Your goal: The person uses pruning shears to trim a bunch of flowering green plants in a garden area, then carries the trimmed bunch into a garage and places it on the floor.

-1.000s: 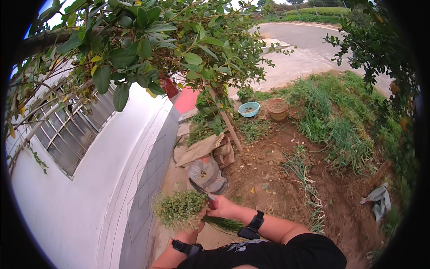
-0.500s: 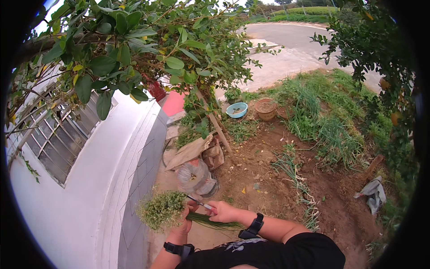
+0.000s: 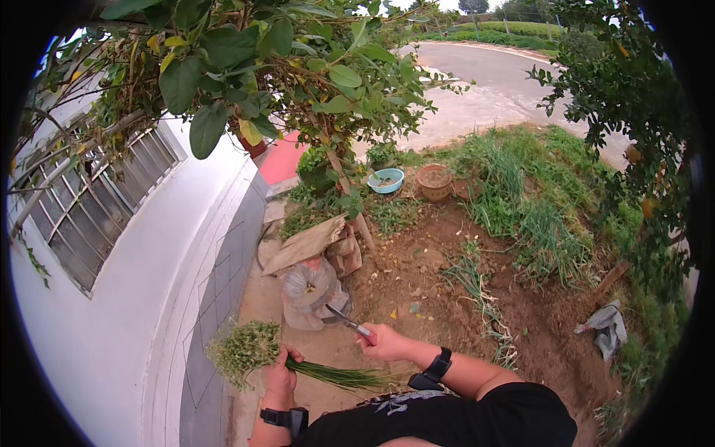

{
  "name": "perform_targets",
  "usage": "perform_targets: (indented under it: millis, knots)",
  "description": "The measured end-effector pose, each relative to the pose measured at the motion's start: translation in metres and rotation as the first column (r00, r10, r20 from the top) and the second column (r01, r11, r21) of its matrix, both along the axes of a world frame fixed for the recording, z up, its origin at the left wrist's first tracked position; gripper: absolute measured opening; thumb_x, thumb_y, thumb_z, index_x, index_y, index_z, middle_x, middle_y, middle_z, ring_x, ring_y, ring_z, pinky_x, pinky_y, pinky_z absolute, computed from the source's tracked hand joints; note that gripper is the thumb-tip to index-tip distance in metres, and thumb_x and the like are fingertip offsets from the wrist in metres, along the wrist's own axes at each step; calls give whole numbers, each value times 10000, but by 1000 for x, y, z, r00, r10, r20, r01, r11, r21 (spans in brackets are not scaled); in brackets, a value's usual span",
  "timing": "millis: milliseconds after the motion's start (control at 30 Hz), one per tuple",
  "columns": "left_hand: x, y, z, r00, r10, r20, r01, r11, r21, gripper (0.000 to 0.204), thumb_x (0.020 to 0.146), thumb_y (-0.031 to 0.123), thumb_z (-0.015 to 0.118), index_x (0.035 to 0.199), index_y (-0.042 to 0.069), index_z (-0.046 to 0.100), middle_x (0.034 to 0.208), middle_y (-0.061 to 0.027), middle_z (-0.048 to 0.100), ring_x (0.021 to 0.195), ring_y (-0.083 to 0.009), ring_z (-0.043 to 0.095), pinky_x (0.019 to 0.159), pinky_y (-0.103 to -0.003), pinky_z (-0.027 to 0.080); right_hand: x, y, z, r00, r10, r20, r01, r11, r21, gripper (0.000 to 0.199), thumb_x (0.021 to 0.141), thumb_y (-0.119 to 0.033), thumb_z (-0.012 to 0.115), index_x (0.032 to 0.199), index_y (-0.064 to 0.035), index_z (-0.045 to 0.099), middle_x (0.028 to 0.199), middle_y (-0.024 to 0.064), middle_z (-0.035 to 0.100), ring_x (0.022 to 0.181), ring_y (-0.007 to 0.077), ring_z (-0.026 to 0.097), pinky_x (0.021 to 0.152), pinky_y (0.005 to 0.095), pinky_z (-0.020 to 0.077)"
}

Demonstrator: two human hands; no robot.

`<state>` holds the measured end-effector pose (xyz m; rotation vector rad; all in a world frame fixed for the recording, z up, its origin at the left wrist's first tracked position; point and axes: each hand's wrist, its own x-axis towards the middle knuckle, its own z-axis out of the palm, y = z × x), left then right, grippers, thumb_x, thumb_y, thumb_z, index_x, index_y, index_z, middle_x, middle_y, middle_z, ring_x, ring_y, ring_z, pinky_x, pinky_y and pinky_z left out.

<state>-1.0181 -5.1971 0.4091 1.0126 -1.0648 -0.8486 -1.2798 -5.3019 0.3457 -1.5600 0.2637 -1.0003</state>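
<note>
Left fingers [image 3: 291,353]: yours, clasping one green bunch [image 3: 244,350]. Right fingers [image 3: 377,347]: yours, gripping one red-handled blade [image 3: 348,322]. A slackened left grasp could spill stems [image 3: 334,375].

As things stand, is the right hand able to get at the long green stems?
Likely yes, though the right hand is occupied by a bladed tool: it is near the green stems, with nothing visible between.

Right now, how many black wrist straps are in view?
2: one black wrist strap below the left hand, which holds the green long-stemmed bunch; the other behind the right hand, which grips the red-handled metal tool.
</note>
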Motion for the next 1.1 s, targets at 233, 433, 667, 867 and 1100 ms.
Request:
perform_targets:
  millis: [233, 433, 667, 867, 1100]
  knots:
    - [56, 20, 6, 1000, 2, 22, 0, 993, -117, 166, 919, 183, 523, 849, 34, 511, 735, -73, 527, 627, -179, 493, 673, -356, 454, 53, 23, 15, 990, -31, -139, 21, 997, -73, 263, 721, -48, 650, 952, -41, 526, 658, -24, 471, 608, 70, 437, 557, 244, 391]
    - [136, 69, 23, 993, 104, -54, -111, 982, -151, 137, 907, 146, 531, 822, 40, 511, 703, -68, 517, 594, -173, 488, 633, -339, 460, 142, 46, 38, 964, -33, -265, -13, 986, -169, 289, 707, -47, 696, 933, -43, 516, 647, -35, 458, 595, 74, 425, 549, 254, 386]
    - [245, 129, 39, 965, 179, -192, -214, 959, -184, 113, 874, 132, 581, 870, 31, 530, 727, -70, 524, 620, -178, 487, 671, -369, 455, 251, 69, 48, 971, -17, -240, -26, 984, -174, 265, 704, -73, 656, 942, -35, 546, 671, 5, 492, 604, 101, 457, 557, 275, 412]
    - [308, 161, 46, 952, 237, -193, -278, 935, -220, 199, 883, 226, 564, 832, 43, 506, 713, -62, 508, 611, -166, 480, 662, -345, 448, 309, 82, 72, 957, -47, -287, -7, 982, -186, 258, 708, -59, 627, 953, -27, 552, 677, 20, 516, 618, 114, 486, 560, 276, 420]
    - [344, 190, 52, 924, 314, -220, -370, 877, -305, 155, 904, 170, 533, 831, 38, 497, 690, -55, 484, 599, -156, 459, 645, -321, 441, 360, 77, 82, 949, 93, -302, -111, 993, -42, 243, 706, 12, 587, 944, -16, 541, 675, 20, 536, 608, 104, 508, 572, 267, 437]
